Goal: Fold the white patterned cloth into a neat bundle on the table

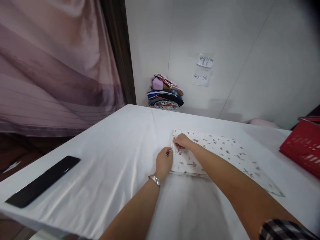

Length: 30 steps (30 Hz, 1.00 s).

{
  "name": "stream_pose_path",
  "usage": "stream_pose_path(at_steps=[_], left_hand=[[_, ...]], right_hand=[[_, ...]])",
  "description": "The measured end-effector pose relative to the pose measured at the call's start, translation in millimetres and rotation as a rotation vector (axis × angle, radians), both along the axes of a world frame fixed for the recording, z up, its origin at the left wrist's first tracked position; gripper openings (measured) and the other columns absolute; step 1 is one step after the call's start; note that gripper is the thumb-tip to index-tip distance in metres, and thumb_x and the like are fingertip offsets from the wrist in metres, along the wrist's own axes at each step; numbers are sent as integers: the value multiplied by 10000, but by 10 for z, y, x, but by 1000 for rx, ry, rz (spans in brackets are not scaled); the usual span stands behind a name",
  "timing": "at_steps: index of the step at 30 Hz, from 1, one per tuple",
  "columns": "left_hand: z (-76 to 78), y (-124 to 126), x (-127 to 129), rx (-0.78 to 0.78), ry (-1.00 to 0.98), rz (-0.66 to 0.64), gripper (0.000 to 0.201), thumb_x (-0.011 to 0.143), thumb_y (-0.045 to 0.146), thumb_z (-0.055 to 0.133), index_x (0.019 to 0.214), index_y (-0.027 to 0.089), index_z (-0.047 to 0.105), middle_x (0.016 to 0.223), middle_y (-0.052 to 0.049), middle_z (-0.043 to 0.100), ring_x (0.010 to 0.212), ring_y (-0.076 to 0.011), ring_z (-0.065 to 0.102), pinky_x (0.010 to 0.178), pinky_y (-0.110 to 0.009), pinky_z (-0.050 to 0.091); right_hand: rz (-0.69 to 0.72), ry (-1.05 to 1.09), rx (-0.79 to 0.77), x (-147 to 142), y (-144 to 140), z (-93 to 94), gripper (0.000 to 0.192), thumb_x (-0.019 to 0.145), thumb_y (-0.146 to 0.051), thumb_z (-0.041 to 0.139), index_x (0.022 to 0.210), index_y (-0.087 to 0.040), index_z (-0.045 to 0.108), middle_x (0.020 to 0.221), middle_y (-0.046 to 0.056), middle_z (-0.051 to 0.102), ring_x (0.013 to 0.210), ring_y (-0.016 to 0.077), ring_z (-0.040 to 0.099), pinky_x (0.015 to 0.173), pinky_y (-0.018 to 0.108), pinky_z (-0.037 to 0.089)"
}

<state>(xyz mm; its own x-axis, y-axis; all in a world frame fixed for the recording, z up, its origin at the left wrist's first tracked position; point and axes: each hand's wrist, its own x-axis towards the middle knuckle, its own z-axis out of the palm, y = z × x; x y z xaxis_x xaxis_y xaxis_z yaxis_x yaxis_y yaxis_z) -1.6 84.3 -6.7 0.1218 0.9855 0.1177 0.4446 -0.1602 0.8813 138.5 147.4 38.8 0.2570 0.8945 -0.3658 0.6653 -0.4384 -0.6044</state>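
A white cloth with small dark prints [220,151] lies flat on the white table [112,160], stretching from the middle toward the right. My left hand [163,161] pinches the cloth's left edge between thumb and fingers; a silver bracelet sits on that wrist. My right hand [182,141] reaches across the cloth and grips the same left edge slightly farther from me. Both hands are close together at that edge.
A long black flat object [43,180] lies near the table's left edge. A stack of folded colourful clothes [165,93] sits by the wall at the far side. A red basket [303,146] stands at the right edge. Paper notes [203,70] hang on the wall.
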Motion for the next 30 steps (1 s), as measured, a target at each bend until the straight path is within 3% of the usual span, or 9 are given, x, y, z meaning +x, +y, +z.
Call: stream_pose_path(at_steps=[5,12,19,25,30], left_hand=[[33,-6,-14,-17,9,12,274,870,336,444,1051,207,604,765,-15,662,684,-148,581,631,-257,404],[33,-1,-22,0,66,-25,209,863,281,447,795,212,632,755,-3,664,679,-136,569,606,-241,378],[70,-34,-10,-11,106,-44,281,827,467,506,868,213,619,673,12,616,608,-130,542,559,-240,344],[89,-72,7,148,224,-41,111,818,284,531,806,204,607,864,-9,609,719,-124,547,630,-242,363],[118,-114,5,197,250,-93,116,836,255,498,855,226,608,855,-1,619,753,-128,559,661,-242,370]], right_hand=[[-36,70,28,26,-1,-5,228,747,-119,538,521,-151,534,369,-7,516,334,97,495,358,180,340],[-46,153,82,-8,14,-15,176,736,-120,553,563,-151,537,421,-14,552,372,82,524,370,159,354],[-19,193,119,-6,-42,-93,191,782,-149,535,591,-157,526,388,-49,502,328,58,459,364,148,346],[-18,198,99,9,-76,-43,218,832,-230,553,631,-154,519,477,-35,553,388,61,535,379,136,388],[2,101,52,-15,-49,-10,342,802,-396,600,579,-147,528,425,-6,531,370,102,534,354,177,395]])
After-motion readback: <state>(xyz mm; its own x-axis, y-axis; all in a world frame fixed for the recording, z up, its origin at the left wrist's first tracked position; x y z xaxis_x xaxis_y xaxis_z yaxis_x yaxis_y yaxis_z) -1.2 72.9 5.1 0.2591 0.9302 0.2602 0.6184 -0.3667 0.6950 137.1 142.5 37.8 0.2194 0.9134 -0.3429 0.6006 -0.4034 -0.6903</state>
